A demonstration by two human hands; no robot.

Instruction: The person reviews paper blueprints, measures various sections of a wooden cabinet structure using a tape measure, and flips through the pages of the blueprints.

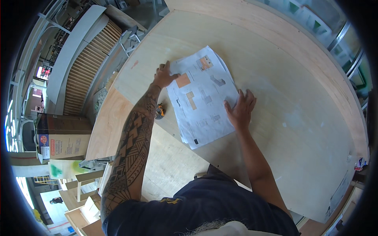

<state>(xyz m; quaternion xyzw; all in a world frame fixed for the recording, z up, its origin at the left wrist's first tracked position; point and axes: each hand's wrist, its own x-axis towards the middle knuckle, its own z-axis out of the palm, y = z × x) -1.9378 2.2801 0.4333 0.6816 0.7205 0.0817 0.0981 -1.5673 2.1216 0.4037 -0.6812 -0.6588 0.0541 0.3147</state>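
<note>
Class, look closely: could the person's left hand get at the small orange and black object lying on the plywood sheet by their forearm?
Probably yes: the small orange and black object lies uncovered beside the left hand's forearm, nothing between them.

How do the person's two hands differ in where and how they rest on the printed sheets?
The left hand sits at the upper left edge of the printed sheets, arm stretched far forward; the right hand lies at their right edge, nearer the body. The left hand's thumb lies on the paper, while the right hand's fingers overlap it. Both press flat, holding nothing, on the plywood panel.
</note>
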